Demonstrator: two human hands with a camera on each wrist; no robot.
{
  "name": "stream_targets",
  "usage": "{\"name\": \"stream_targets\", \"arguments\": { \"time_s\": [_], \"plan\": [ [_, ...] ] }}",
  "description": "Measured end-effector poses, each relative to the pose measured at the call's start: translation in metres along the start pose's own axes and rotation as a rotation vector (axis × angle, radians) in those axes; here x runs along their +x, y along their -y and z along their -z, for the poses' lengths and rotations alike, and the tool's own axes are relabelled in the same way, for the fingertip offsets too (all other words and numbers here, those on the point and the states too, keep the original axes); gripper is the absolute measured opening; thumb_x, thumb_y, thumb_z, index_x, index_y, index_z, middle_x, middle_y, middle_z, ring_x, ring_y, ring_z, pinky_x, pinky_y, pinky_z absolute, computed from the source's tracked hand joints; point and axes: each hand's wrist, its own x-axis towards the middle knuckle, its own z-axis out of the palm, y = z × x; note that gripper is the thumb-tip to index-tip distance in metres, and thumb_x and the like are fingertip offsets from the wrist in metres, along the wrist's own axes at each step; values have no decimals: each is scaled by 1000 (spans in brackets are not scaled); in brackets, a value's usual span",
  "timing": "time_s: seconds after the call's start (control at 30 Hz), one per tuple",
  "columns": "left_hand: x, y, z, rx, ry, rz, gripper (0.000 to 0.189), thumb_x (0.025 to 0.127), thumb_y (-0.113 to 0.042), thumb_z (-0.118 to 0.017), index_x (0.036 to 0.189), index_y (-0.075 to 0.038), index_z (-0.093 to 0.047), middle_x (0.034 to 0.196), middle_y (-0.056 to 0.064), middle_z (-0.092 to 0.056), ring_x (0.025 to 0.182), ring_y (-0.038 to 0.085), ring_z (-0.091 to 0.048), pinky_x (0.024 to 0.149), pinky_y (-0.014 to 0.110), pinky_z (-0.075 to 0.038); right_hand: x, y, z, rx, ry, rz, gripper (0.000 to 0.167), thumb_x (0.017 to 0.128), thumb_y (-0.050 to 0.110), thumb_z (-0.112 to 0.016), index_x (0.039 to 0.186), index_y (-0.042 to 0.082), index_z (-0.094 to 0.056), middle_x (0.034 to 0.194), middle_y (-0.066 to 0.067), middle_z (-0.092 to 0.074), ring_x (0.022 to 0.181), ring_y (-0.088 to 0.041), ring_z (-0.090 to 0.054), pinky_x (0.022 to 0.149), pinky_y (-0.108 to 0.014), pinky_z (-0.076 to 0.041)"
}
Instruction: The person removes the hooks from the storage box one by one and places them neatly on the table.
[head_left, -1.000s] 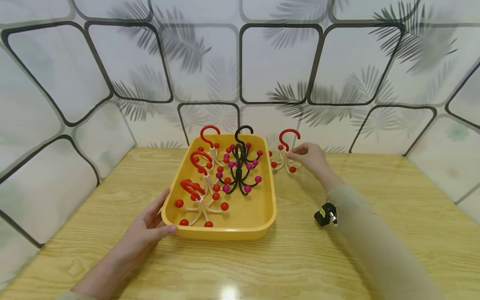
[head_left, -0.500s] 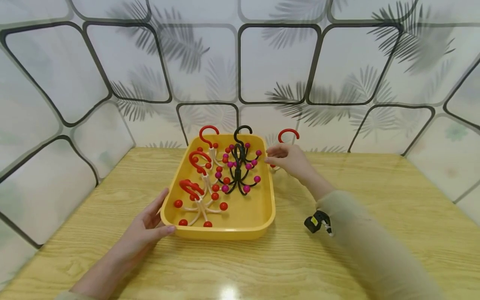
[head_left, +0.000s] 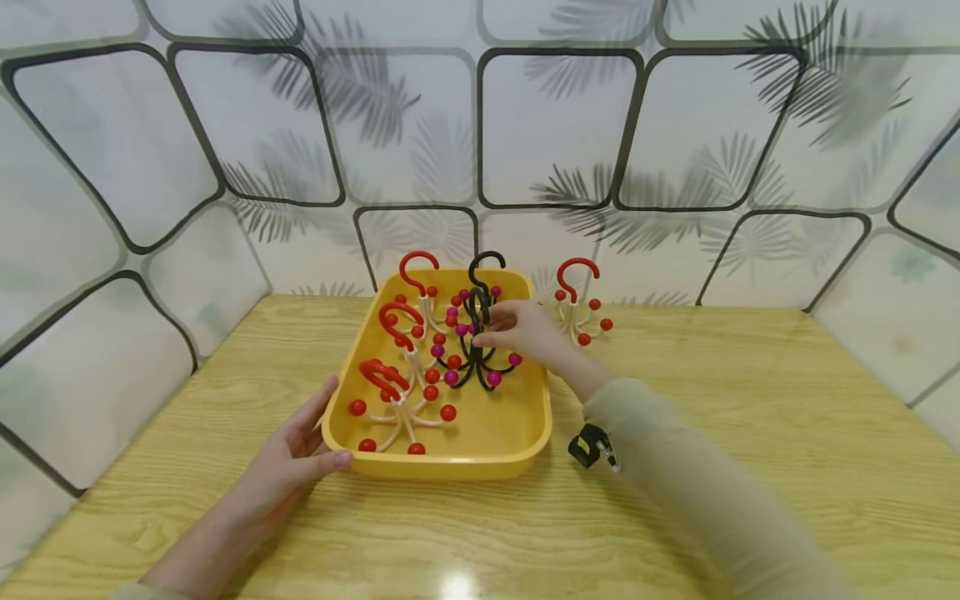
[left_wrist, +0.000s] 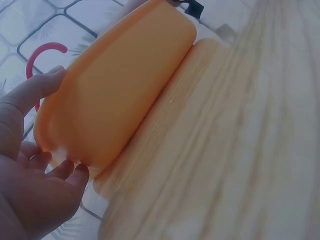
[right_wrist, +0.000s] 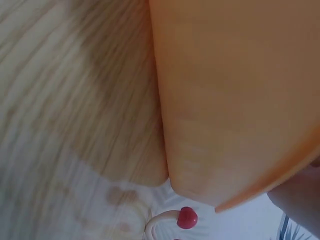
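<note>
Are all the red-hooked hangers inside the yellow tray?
No, one red-hooked hanger stands on the table outside the yellow tray.

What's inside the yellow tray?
Red-topped hooks and black hooks with pink balls. The person's right hand covers part of the black ones, so what's behind it can't be seen.

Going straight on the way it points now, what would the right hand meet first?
The right hand would most likely meet the nearer black hook in the yellow tray; they look almost touching, though depth leaves contact unclear.
</note>
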Motion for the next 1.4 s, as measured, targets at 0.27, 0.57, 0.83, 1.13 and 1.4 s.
{"name": "stream_targets", "arguments": {
  "time_s": [0.27, 0.57, 0.83, 1.13, 1.4],
  "plan": [
    [0, 0, 0, 10, -2, 3, 91, 87, -2, -65, 155, -13, -6, 159, 9, 0, 142, 33, -9, 96, 16, -37, 5, 6, -7, -74, -12, -42, 35, 80, 29, -78, 105, 6, -69, 98, -6, -69, 92, -20, -64, 79, -35, -52],
    [-1, -1, -1, 3, 0, 3, 91, 87, -2, -65, 155, -13, -5, 159, 9, 0, 142, 33, -9, 96, 16, -37, 8, 10, -12, -150, -37, -64, 23, 81, 29, -77, 82, 7, -68, 83, -4, -69, 77, -19, -61, 66, -31, -50],
    [-2, 0, -1, 1, 2, 10, 90, 88, -3, -64, 155, -14, -5, 159, 10, -1, 142, 33, -11, 96, 16, -37, 7, 10, -16, -177, -61, -50, 22, 83, 27, -76, 78, 7, -68, 79, -4, -68, 72, -18, -59, 59, -28, -46],
    [-2, 0, -1, 11, 10, 9, 90, 88, -3, -64, 155, -14, -5, 159, 9, 1, 142, 32, -9, 96, 16, -37, 4, 10, -17, -153, -94, -55, 21, 83, 26, -75, 87, 5, -70, 83, -4, -68, 79, -19, -61, 68, -31, -49],
    [-3, 0, 0, 20, 23, -6, 89, 89, -3, -63, 155, -13, -4, 159, 10, 2, 142, 34, -8, 96, 17, -38, -1, 13, -12, -93, -119, -45, 21, 83, 26, -76, 87, 7, -71, 87, -5, -71, 86, -20, -64, 74, -34, -51]
  ]
}}
